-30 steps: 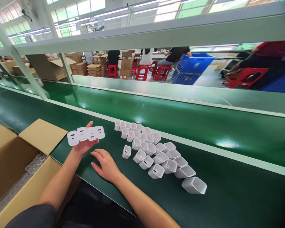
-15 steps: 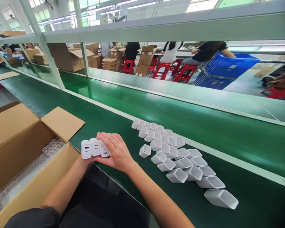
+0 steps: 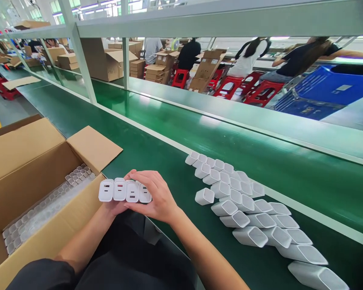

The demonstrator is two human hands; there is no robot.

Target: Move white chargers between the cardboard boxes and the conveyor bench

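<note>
A row of several white charger blocks is held side by side between both hands, above the near edge of the green belt. My left hand cups the row from beneath, mostly hidden by it. My right hand wraps over the right end of the row, fingers pressed against it. To the right, several more white charger blocks lie packed together on the belt, and one block stands apart just left of them.
An open cardboard box at the left holds a clear plastic tray with cells. A grey frame post rises behind it. Beyond the belt, people sit on red stools among cartons and a blue crate.
My right hand came off the belt and closed over the right end of the row held by my left hand. The row moved nearer to me, toward the box.
</note>
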